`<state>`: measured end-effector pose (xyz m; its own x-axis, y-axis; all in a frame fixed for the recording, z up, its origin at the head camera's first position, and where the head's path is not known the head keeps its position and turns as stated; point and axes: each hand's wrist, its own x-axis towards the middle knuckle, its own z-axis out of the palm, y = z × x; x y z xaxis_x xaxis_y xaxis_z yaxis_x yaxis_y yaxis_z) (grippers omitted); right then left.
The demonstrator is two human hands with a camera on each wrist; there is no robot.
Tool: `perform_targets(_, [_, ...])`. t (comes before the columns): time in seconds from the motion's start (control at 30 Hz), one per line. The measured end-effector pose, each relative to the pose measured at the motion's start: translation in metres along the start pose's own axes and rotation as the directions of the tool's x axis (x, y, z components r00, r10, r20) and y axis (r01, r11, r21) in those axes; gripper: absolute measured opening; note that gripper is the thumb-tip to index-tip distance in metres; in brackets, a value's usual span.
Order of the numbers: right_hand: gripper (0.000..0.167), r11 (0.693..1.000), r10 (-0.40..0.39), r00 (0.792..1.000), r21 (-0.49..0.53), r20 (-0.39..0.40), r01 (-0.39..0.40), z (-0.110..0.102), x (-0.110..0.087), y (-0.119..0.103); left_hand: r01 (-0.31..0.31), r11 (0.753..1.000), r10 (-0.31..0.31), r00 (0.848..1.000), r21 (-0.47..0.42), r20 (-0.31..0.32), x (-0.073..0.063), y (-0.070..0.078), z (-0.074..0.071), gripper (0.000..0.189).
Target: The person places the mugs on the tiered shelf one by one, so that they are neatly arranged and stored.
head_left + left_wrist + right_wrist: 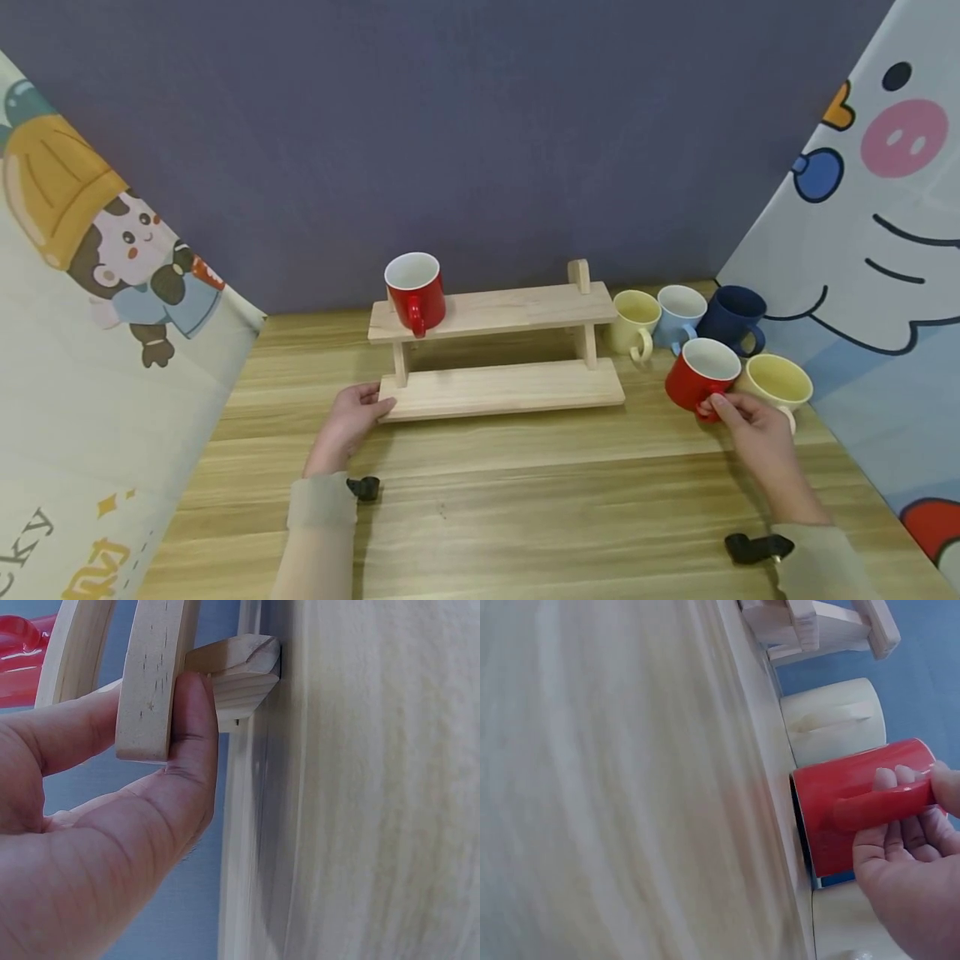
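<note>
The desk [510, 508] has a pale wood-grain top. Toward its far right corner stand a yellow mug [625, 332], a light-blue mug [670, 332] and a navy mug [723, 323] in a row, handles facing the desk's near side; a second yellow mug [780, 382] sits close to the desk's right edge. Behind the desk rises a dark blue-grey wall [480, 150]. Left of the desk, a white panel [97, 400] carries a cartoon figure [135, 242] in a mustard hat, plus grey lettering [30, 537] and a gold star [107, 505]. Right of the desk, another panel [885, 283] shows a pink snout [904, 138] and a blue bow [821, 175].
</note>
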<state>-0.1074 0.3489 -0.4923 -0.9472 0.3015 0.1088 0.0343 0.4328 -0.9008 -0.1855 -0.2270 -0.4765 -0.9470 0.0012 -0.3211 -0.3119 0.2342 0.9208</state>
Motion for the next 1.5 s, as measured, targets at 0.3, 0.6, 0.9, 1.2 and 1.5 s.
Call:
perform_targets(0.3, [0.034, 0.993, 0.018, 0.998, 0.117, -0.054, -0.012, 0.0, -0.002, -0.009, 0.006, 1.0, -0.006, 1.0, -0.001, -0.011, -0.001, 0.002, 0.001, 0.061])
perform_targets(0.6, [0.032, 0.979, 0.016, 1.0, 0.203, -0.022, -0.011, -0.002, -0.008, -0.046, 0.014, 1.0, -0.014, 1.0, -0.007, -0.015, 0.0, 0.001, 0.002, 0.062])
perform_targets(0.9, [0.026, 0.893, -0.039, 0.999, 0.449, 0.003, 0.034, 0.006, -0.013, -0.079, 0.005, 1.0, -0.005, 1.0, 0.008, -0.015, -0.001, 0.002, 0.002, 0.061])
perform_targets(1.2, [0.022, 0.832, -0.114, 0.994, 0.546, 0.004, 0.093, 0.023, -0.014, -0.11, 0.017, 1.0, -0.017, 1.0, 0.016, -0.011, -0.003, 0.002, 0.001, 0.062])
perform_targets(1.5, [0.03, 0.916, -0.119, 0.993, 0.389, 0.022, 0.101, 0.036, -0.012, -0.137, -0.003, 1.0, 0.004, 1.0, 0.006, -0.02, -0.002, 0.003, 0.001, 0.059])
